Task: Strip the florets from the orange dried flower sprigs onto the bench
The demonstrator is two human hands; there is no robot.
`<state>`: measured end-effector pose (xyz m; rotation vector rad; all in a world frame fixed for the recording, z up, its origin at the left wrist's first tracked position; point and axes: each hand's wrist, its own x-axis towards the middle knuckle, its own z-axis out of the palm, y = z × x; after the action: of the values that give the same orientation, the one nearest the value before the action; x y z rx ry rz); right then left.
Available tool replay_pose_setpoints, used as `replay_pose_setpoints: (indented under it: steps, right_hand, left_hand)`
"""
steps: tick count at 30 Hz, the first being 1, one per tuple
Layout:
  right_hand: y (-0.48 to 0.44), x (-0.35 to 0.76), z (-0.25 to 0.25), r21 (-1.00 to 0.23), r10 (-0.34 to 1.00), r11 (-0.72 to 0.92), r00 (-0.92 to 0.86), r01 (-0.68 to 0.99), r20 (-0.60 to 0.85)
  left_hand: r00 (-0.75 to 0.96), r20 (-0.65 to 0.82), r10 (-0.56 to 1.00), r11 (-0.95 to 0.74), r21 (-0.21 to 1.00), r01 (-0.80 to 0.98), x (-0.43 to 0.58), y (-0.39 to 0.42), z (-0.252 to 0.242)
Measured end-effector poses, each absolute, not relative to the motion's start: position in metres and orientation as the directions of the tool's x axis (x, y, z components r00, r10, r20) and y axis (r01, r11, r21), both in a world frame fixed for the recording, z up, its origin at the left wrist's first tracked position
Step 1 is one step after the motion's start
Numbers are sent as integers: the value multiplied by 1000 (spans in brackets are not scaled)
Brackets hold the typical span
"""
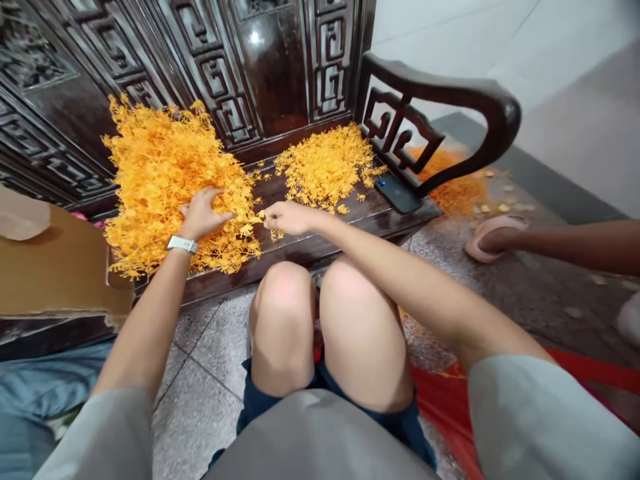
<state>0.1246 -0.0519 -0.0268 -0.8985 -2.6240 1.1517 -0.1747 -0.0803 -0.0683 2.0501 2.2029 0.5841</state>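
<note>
A tall heap of yellow-orange flower pieces [165, 160], apparently artificial, with thin stems, covers the left part of a dark carved wooden bench [285, 250]. My left hand [203, 212], with a pale watch on its wrist, rests against the front of this heap, thumb and fingers spread apart. Just right of the heap, my right hand [290, 218] has its fingertips pinched on a small yellow flower piece [261, 215]. Beyond the right hand lies a lower, looser pile of yellow flower heads [327, 167]. A few loose bits are scattered between the two piles.
A dark phone [397, 192] lies by the bench's curved armrest [450, 93]. On the floor beyond is an orange pile [450, 177]. Another person's foot in a pink slipper [493, 238] stands at right. A cardboard box [60, 260] is at left, red material [445, 407] at lower right.
</note>
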Motion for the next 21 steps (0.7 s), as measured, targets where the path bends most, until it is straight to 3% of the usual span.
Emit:
replay_pose_setpoints:
  steps: [5,10,16,21]
  right_hand:
    - [-48,124,-31,-751,533,516,-841,413,-96]
    - [-53,124,-22,-851,501,410,-861,327,-89]
    - [-63,152,-12,-942,547,211,-830,261,-107]
    - [-90,174,-10,-931,555,243,-826,273,-98]
  left_hand:
    - [-185,297,937,63,377,924,-192,-59,-69]
    - [-314,251,916,172,462,870,-220,-46,-61]
    - [-175,232,957,5,590,807,-231,-45,-58]
    - [-136,295,946,-72,598,798,-221,-40,-70]
